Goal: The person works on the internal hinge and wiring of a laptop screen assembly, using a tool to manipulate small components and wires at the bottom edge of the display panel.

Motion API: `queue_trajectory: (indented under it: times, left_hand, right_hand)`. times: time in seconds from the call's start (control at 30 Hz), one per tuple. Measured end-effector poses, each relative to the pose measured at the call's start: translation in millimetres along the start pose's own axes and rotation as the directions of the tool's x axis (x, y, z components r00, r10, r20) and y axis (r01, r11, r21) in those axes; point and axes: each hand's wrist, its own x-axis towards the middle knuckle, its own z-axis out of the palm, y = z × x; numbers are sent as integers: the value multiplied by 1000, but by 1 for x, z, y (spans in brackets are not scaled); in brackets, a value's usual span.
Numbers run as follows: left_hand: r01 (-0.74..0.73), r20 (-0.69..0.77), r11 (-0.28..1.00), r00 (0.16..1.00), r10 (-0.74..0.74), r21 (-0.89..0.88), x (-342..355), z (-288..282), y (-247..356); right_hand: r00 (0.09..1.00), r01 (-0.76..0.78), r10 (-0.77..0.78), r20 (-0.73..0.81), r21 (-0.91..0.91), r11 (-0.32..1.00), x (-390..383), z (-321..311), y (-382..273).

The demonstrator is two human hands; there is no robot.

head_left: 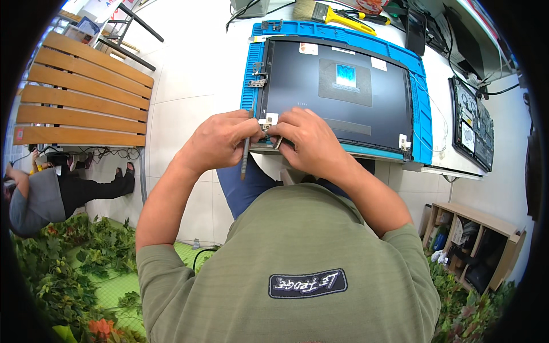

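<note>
A dark laptop screen panel (291, 74) lies on a blue work mat (420, 108) on the white table. At its near left corner both of my hands meet over a small metal bracket (267, 123). My left hand (220, 140) is closed, with a slim grey screwdriver (246, 154) slanting between its fingers. My right hand (309, 137) is closed in a pinch at the panel's near edge. A small shiny metal piece (278, 142) sticks out of its fingertips; its kind is unclear. Loose metal hinges (258, 80) rest on the mat's left side.
An opened laptop base (473, 126) with bare circuit boards stands at the table's right. A yellow-handled brush (343, 20) and cables lie along the back. Left of the table is a slatted wooden bench (86, 94), with another person (43, 197) beyond it. A wooden shelf (474, 240) stands lower right.
</note>
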Motion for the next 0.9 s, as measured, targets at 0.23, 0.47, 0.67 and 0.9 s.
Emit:
queue_trajectory:
  times: [0.23, 0.47, 0.67, 0.9]
  left_hand:
    - [-51, 19, 997, 999, 50, 50, 0, -2, 5]
    - [-111, 64, 982, 993, 103, 150, -3, 0, 7]
    - [-89, 37, 988, 996, 85, 129, -4, 0, 8]
    - [-55, 6, 995, 998, 55, 80, -6, 2, 8]
  right_hand:
    - [984, 165, -170, -49, -103, 981, -9, 10, 2]
    - [967, 248, -230, 108, -204, 947, -12, 6, 2]
    - [985, 164, -154, 72, -177, 970, -15, -6, -10]
    - [991, 129, -118, 57, -274, 953, -22, 3, -10]
